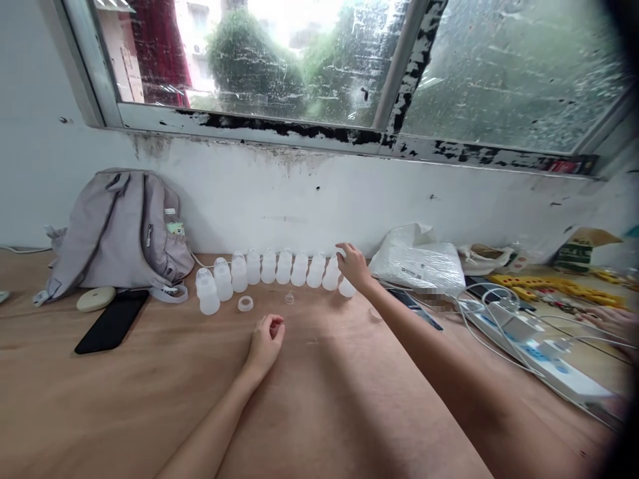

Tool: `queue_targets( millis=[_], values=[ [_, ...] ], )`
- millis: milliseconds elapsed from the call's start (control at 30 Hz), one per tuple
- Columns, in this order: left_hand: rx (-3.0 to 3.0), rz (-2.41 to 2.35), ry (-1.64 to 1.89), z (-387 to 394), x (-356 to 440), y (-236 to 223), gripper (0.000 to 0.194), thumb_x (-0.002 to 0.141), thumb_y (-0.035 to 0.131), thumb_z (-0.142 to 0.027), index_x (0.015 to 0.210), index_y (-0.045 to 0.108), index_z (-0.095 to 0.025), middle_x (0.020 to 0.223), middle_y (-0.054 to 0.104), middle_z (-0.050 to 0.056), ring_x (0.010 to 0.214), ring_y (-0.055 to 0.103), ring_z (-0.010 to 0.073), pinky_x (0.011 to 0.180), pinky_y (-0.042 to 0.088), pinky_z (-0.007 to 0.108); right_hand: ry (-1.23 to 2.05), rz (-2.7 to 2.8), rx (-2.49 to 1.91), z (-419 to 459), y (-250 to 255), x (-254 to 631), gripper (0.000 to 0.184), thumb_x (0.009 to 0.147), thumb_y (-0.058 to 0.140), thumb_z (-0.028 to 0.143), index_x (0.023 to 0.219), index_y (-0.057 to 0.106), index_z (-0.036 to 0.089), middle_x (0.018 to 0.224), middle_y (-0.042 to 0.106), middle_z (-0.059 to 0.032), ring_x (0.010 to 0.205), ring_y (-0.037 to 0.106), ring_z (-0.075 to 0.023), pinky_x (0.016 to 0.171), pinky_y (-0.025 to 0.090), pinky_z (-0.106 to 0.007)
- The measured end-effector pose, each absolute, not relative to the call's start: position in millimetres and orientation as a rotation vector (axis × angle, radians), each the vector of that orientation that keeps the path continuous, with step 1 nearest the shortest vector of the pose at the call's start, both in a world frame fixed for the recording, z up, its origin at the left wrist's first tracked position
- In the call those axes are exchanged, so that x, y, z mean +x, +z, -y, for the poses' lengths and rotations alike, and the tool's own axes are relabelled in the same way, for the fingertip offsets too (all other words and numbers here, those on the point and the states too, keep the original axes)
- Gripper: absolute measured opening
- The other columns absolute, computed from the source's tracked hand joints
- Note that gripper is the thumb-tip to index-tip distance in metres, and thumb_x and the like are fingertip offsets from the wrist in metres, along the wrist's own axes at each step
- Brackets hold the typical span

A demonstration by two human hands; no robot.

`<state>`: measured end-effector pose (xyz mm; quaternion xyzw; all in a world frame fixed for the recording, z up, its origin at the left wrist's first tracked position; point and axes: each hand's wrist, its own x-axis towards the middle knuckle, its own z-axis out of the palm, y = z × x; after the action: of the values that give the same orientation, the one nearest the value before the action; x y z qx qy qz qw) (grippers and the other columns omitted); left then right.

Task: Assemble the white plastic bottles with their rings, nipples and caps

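A curved row of several frosted white baby bottles (268, 267) with clear tops stands along the back of the table. My right hand (354, 265) reaches to the right end of the row, its bent fingers closed over the top of the last baby bottle (347, 288). The upper part of that bottle is hidden by the hand. My left hand (267, 340) rests on the table, fingers loosely curled with nothing visible in them. In front of the row lie a white collar ring (245, 304) and a small clear nipple (289, 298). A faint clear piece (374, 314) lies beside my right forearm.
A grey backpack (120, 229), a black phone (112, 322) and a round cream case (96, 299) are at the left. On the right are a white plastic bag (419, 256), a power strip (549, 359) with cables and yellow parts (559, 289). Another person's hand (612, 322) shows at far right.
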<state>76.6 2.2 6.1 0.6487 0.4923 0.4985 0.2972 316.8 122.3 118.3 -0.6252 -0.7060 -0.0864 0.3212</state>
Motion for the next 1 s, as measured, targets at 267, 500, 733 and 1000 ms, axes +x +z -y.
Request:
queue_targets(
  millis=[267, 500, 733, 1000],
  values=[
    [1.862, -1.338, 1.324, -3.5, 76.4, 1.8, 0.013, 0.072, 0.046, -0.014, 0.08, 0.055, -0.018, 0.081, 0.057, 0.004, 0.08, 0.054, 0.0166, 0.074, 0.043, 0.031, 0.068, 2.093, -1.419, -91.3, 35.2, 247.8, 0.017, 0.076, 0.05, 0.022, 0.09, 0.057, 0.014, 0.092, 0.057, -0.0102, 0.089, 0.052, -0.0203, 0.078, 0.039, -0.03],
    [1.882, -1.338, 1.347, -3.0, 74.8, 3.5, 0.014, 0.072, 0.046, -0.013, 0.082, 0.055, -0.018, 0.082, 0.057, 0.005, 0.081, 0.053, 0.0181, 0.074, 0.043, 0.033, 0.128, 2.019, -1.432, -91.9, 11.7, 230.1, 0.014, 0.076, 0.052, 0.026, 0.084, 0.056, 0.016, 0.089, 0.057, -0.0076, 0.089, 0.05, -0.0191, 0.078, 0.039, -0.031],
    [2.195, -1.656, 1.284, -14.8, 44.8, 3.5, 0.023, 0.074, 0.045, -0.015, 0.095, 0.054, -0.016, 0.1, 0.054, 0.01, 0.098, 0.047, 0.024, 0.087, 0.037, 0.04, 0.184, 2.124, -1.23, -41.0, 23.4, 251.5, 0.013, 0.075, 0.053, 0.027, 0.083, 0.055, 0.018, 0.088, 0.055, -0.007, 0.087, 0.049, -0.0198, 0.078, 0.039, -0.033],
    [2.306, -2.101, 1.05, -18.9, 23.3, 0.6, 0.029, 0.079, 0.042, -0.025, 0.103, 0.052, -0.011, 0.113, 0.048, 0.019, 0.111, 0.038, 0.032, 0.09, 0.03, 0.047, 0.581, 1.983, -1.168, 5.9, 18.9, 260.7, 0.029, 0.072, 0.05, 0.017, 0.1, 0.056, 0.021, 0.097, 0.057, -0.0056, 0.092, 0.052, -0.0195, 0.082, 0.04, -0.035]
  ],
)
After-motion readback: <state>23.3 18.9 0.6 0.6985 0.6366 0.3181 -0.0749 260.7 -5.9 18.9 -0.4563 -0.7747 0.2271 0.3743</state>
